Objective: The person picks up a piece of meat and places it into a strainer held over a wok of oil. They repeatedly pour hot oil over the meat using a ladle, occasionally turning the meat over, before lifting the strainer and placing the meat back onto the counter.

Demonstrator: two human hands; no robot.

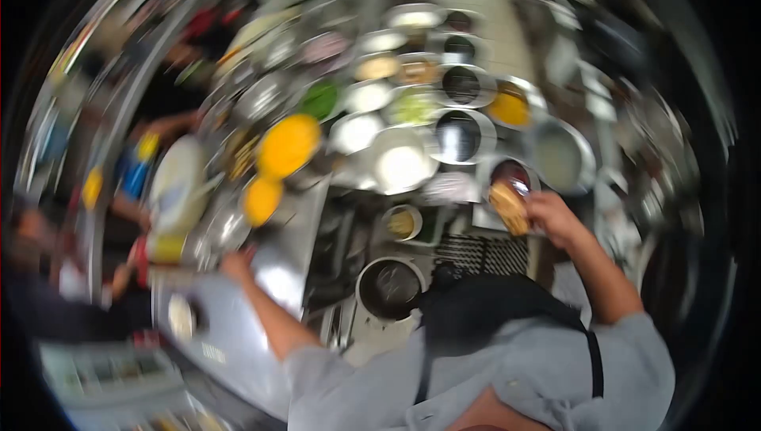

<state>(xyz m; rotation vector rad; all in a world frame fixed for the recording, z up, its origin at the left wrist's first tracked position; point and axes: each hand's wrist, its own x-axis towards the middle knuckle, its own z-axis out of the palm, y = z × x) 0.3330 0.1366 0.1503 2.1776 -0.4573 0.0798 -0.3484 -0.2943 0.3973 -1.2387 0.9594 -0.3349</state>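
Note:
Motion smears much of the view. My right hand (552,219) is closed at the right, beside a tan, ridged piece (509,207) that it appears to hold; its exact kind is too blurred to tell. Just behind that piece is a round container with dark red contents (511,173). My left hand (238,261) reaches out to the left over the shiny steel counter (277,276), close to a blurred metal bowl (227,229). Its fingers are too smeared to read. Yellow food fills a large bowl (289,146) and a smaller bowl (262,200) beyond it.
Several round containers crowd the middle, among them one with white contents (400,163) and one with green contents (320,100). A dark pot (389,288) stands on the stove near my body, by a black grate (482,255). Other people's arms (170,124) show at the left.

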